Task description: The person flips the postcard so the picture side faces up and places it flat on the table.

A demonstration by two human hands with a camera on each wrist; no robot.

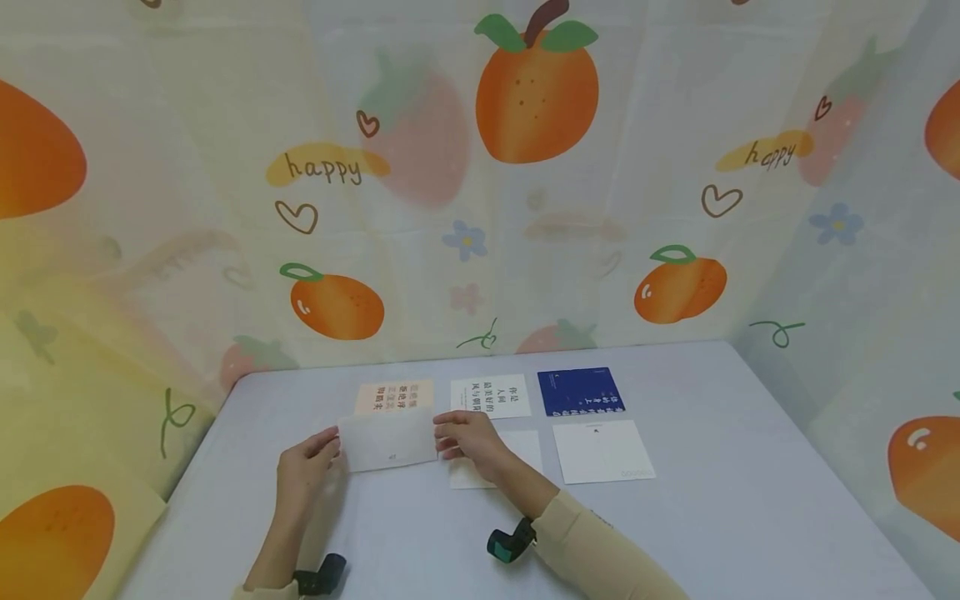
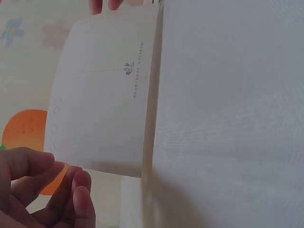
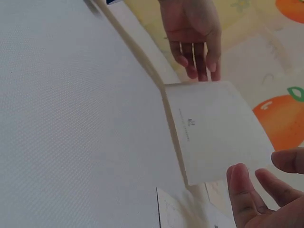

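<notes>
A white postcard [image 1: 386, 442] is held up and tilted between both hands, its plain back with a small printed mark facing me. My left hand [image 1: 303, 475] pinches its left edge near the upper corner; in the left wrist view the fingertips [image 2: 45, 161] are right at that corner. At the opposite edge, my right hand [image 1: 474, 443] holds the postcard with thumb and fingers, also seen close up in the right wrist view. A peach postcard [image 1: 401, 392] with dark lettering lies just behind, its lower part covered. Beneath my right hand is another white postcard [image 1: 513, 462], partly hidden.
In the back row lie a white postcard with lettering [image 1: 495, 392] and a dark blue postcard [image 1: 581, 392]. A blank-looking white postcard [image 1: 603, 452] lies in front of the blue one. A fruit-printed curtain [image 1: 540, 250] rises behind the white table [image 1: 712, 517].
</notes>
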